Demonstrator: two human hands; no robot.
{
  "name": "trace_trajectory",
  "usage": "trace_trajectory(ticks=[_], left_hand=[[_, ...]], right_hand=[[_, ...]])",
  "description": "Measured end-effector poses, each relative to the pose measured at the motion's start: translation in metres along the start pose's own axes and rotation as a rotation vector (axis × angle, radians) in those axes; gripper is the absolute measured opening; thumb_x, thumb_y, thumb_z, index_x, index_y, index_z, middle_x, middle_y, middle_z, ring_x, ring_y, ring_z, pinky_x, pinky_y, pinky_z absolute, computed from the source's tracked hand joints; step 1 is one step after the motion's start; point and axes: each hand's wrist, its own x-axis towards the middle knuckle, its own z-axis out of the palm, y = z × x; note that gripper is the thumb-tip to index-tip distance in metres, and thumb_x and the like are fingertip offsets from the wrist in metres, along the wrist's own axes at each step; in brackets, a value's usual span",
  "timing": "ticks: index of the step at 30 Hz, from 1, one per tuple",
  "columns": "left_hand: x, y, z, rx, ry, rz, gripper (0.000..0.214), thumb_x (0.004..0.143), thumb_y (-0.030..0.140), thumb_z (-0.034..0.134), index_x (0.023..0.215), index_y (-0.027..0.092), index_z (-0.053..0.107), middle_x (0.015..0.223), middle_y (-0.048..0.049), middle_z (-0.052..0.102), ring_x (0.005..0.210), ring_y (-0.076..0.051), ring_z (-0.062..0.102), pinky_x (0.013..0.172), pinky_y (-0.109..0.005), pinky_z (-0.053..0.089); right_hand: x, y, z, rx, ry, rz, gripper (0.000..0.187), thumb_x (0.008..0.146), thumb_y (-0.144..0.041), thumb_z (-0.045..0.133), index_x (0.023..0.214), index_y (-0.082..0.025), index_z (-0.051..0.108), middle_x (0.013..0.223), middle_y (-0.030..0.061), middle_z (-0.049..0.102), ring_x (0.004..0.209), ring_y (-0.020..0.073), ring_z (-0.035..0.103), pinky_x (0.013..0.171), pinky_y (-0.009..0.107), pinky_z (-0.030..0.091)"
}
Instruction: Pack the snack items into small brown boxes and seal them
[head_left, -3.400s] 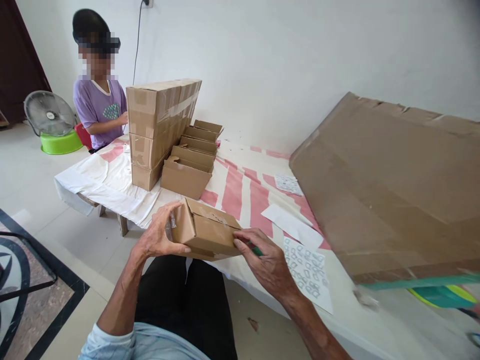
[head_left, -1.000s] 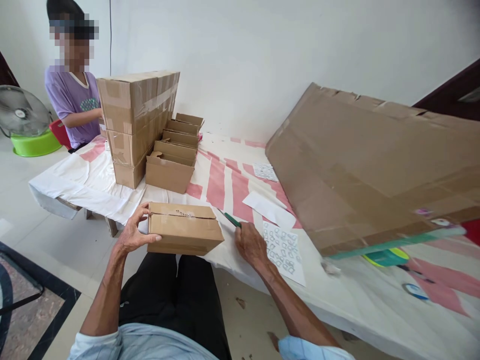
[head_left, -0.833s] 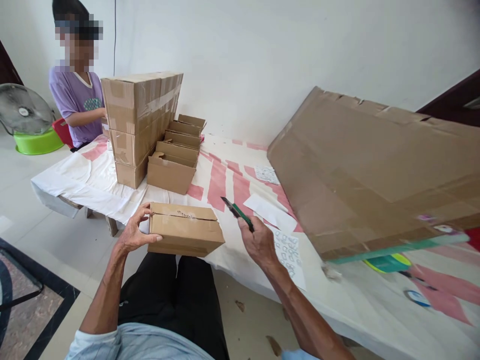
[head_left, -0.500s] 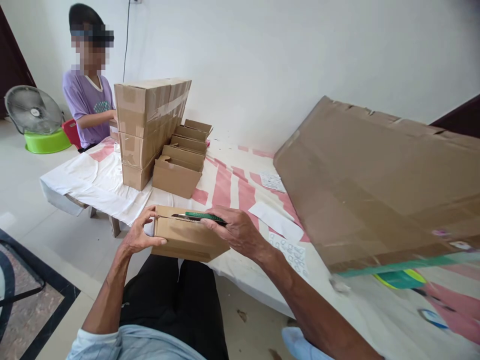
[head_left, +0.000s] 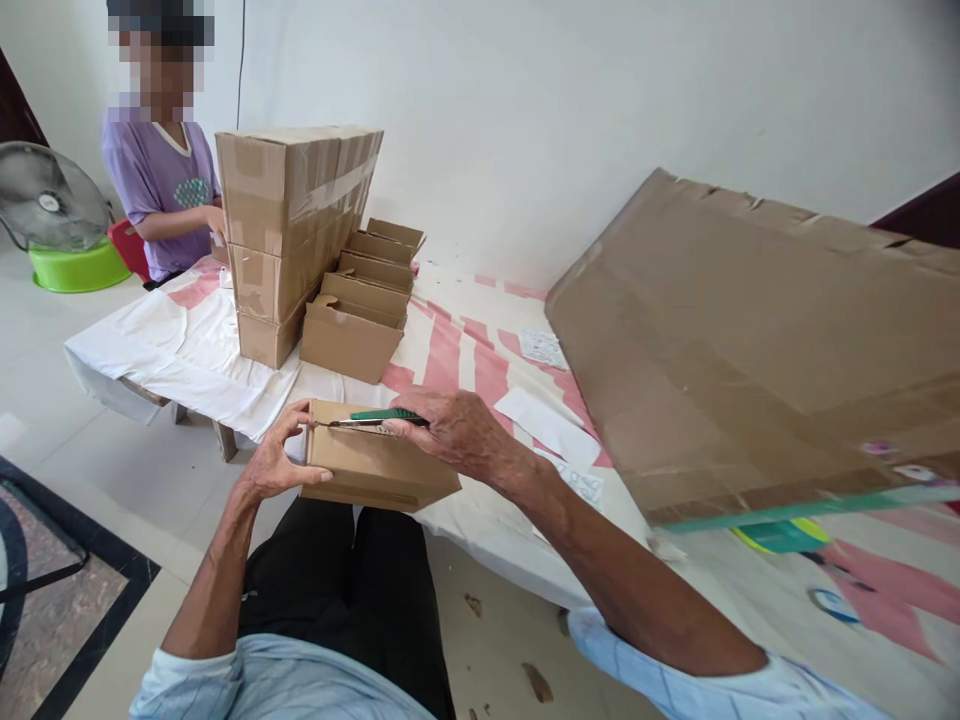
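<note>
White wall behind a tabletop [head_left: 480,370] draped in red-striped white cloth. At its near edge sits a small box [head_left: 371,470]. Left hand [head_left: 274,462] grips the box's left end, fingers curled around it. Right hand [head_left: 450,432] pinches a green knife [head_left: 375,417], blade along the box's top seam. Far left, stacked boxes [head_left: 292,230] and a seated person [head_left: 161,170]; right, a large cardboard sheet [head_left: 765,340].

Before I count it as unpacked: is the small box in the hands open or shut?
Shut: the box has its top flaps flat, knife on the seam.
</note>
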Motion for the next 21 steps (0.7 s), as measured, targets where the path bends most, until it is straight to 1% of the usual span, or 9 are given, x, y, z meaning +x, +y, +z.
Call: trace_trajectory(ticks=[4, 10, 13, 16, 18, 21], left_hand=[[0.000, 0.003, -0.001, 0.023, -0.005, -0.019, 0.069, 0.066, 0.051, 0.100, 0.122, 0.026, 0.067, 0.167, -0.0159, 0.045, 0.157, -0.042, 0.042, 0.124, -0.061, 0.041], [0.002, 0.005, -0.002, 0.033, -0.010, -0.008, 0.068, 0.067, 0.052, 0.100, 0.121, 0.026, 0.068, 0.166, -0.0150, 0.045, 0.156, -0.041, 0.044, 0.124, -0.059, 0.042], [0.003, 0.004, -0.002, 0.038, -0.018, -0.004, 0.069, 0.067, 0.052, 0.100, 0.122, 0.027, 0.068, 0.165, -0.0151, 0.046, 0.156, -0.041, 0.044, 0.122, -0.059, 0.044], [0.004, 0.004, -0.002, 0.047, -0.014, -0.008, 0.070, 0.066, 0.051, 0.101, 0.121, 0.026, 0.067, 0.165, -0.0158, 0.045, 0.155, -0.042, 0.045, 0.122, -0.059, 0.044], [0.004, 0.004, -0.002, 0.058, -0.014, -0.016, 0.069, 0.066, 0.051, 0.101, 0.121, 0.026, 0.067, 0.166, -0.0154, 0.044, 0.155, -0.042, 0.044, 0.122, -0.059, 0.044], [0.005, 0.004, -0.001, 0.079, -0.024, -0.021, 0.069, 0.065, 0.049, 0.101, 0.120, 0.026, 0.066, 0.166, -0.0149, 0.044, 0.156, -0.043, 0.043, 0.122, -0.060, 0.044]], right_hand=[[0.009, 0.001, -0.003, -0.069, -0.039, 0.010, 0.031, 0.106, -0.045, 0.057, 0.091, -0.024, 0.075, 0.086, 0.0048, 0.076, 0.080, 0.0205, 0.066, 0.062, 0.030, 0.035], [0.015, 0.002, -0.010, -0.109, -0.124, -0.015, 0.032, 0.108, -0.041, 0.057, 0.085, -0.023, 0.071, 0.083, 0.0041, 0.072, 0.074, 0.0195, 0.062, 0.062, 0.031, 0.030], [0.016, 0.003, -0.012, -0.122, -0.132, -0.021, 0.034, 0.109, -0.043, 0.058, 0.083, -0.023, 0.069, 0.081, 0.0038, 0.071, 0.071, 0.0186, 0.060, 0.062, 0.031, 0.029], [0.014, 0.007, -0.012, -0.144, -0.133, -0.022, 0.037, 0.109, -0.045, 0.059, 0.082, -0.023, 0.069, 0.080, 0.0038, 0.071, 0.070, 0.0182, 0.059, 0.062, 0.031, 0.028], [0.010, 0.013, -0.012, -0.178, -0.136, -0.008, 0.037, 0.109, -0.047, 0.060, 0.082, -0.024, 0.070, 0.078, 0.0041, 0.071, 0.069, 0.0183, 0.059, 0.060, 0.032, 0.026], [-0.001, 0.026, -0.011, -0.214, -0.127, 0.022, 0.034, 0.108, -0.050, 0.061, 0.087, -0.026, 0.074, 0.080, 0.0043, 0.073, 0.070, 0.0184, 0.059, 0.058, 0.032, 0.023]])
